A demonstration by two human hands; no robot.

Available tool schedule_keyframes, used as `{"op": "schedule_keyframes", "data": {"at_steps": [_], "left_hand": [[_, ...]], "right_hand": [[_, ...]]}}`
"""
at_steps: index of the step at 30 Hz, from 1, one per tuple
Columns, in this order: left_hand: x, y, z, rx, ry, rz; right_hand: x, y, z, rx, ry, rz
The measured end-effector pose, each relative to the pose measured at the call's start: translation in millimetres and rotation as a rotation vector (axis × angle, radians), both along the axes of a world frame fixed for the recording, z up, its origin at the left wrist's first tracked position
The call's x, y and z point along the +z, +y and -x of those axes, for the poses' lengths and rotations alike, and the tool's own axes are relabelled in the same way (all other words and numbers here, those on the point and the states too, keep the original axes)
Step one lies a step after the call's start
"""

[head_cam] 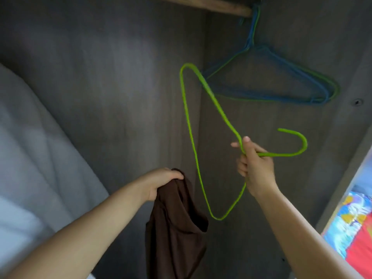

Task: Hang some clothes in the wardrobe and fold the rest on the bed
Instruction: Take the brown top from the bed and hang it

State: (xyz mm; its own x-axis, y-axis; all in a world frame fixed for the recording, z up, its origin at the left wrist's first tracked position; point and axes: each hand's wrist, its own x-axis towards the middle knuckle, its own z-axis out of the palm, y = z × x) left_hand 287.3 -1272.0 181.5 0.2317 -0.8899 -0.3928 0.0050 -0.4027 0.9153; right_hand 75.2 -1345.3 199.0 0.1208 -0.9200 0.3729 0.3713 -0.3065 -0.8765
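Both bare forearms reach forward into the wardrobe (100, 77), the left from the lower left, the right from the lower right. The right hand (255, 164) is raised higher, its fingers curled round the neck of a bright green hanger (188, 125), thumb lying up along the wire. The hanger is turned on its side: its hook curves out to the right of the hand, one corner points up and far to the left, another corner hangs low between the two arms. The left hand (161, 182) sits lower and nearer, knuckles up, fingers bunched over the top edge of a brown garment (177, 228). The garment hangs limp from that grip, dark chocolate in colour, soft and folded on itself, with an opening gaping on its right side; it hangs just left of the hanger's low corner, whether touching I cannot tell.

Far up on the right, a bunch of blue and green hangers (281, 85) hangs from a wooden rail (211, 6). At the right edge lies colourful cloth (352, 228); at the left, grey fabric (40, 158).
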Motion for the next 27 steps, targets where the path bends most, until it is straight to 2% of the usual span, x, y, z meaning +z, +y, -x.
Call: {"op": "schedule_keyframes", "data": {"at_steps": [4,8,13,16,21,24,27], "left_hand": [[-14.1,18.2,-5.0,0.023,0.053,-0.063],[-14.3,33.5,-3.7,0.019,0.077,-0.024],[-7.9,51.1,-12.5,0.020,-0.078,0.018],[-8.9,62.4,-20.2,0.016,-0.061,0.007],[-1.2,76.2,-5.9,-0.184,-0.064,0.056],[18.7,85.0,-3.9,-0.278,-0.023,0.139],[37.8,90.7,-19.2,-0.320,-0.031,0.204]], "right_hand": [[15.9,49.6,11.8,0.045,-0.362,0.025],[21.3,90.2,17.3,0.042,-0.458,0.052],[22.4,123.1,25.1,0.028,-0.451,0.134],[27.9,135.4,36.8,0.082,-0.434,0.147],[5.4,153.2,14.2,0.192,-0.431,0.068],[-17.4,156.9,-2.3,0.223,-0.338,0.059],[-38.9,156.0,-9.4,0.251,-0.137,0.058]]}}
